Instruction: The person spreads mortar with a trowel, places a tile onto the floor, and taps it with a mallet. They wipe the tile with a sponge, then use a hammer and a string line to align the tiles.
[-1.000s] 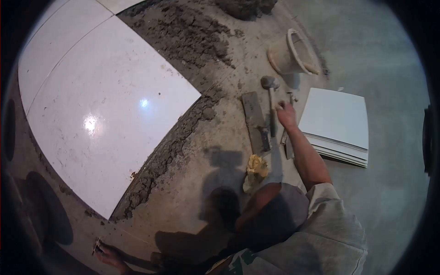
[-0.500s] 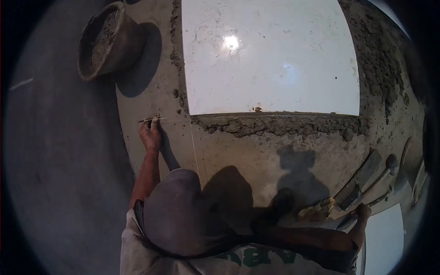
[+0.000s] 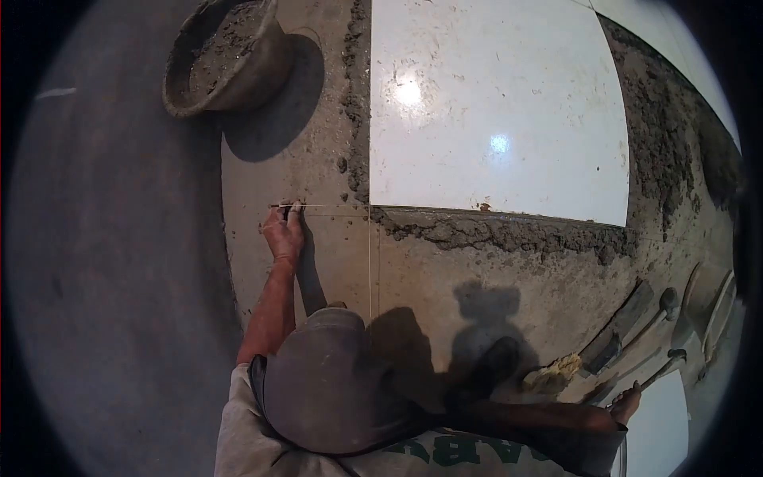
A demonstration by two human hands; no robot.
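Note:
My left hand (image 3: 284, 233) is at the floor left of the big white tile (image 3: 493, 111), its fingers pinched on a thin string (image 3: 316, 206) that runs toward the tile's near left corner. A small dark piece shows at the fingertips. At the lower right, my right hand (image 3: 625, 404) is beside a second white tile (image 3: 660, 421) and the handle of a long tool (image 3: 664, 367). Its fingers look curled, but whether they hold the handle is too small to tell. Grey mortar (image 3: 493, 233) lines the near edge of the big tile.
A bucket of mortar (image 3: 230, 60) leans at the upper left. Rough mortar (image 3: 664, 135) lies right of the big tile. Tools, among them a flat board (image 3: 618, 326), and a yellow sponge-like piece (image 3: 554, 374) lie at the lower right. Shadows fall across the floor.
The view has shifted left, so the bucket, tile and left hand appear farther right. My left hand stays on the string; my right hand has moved slightly lower by the second tile.

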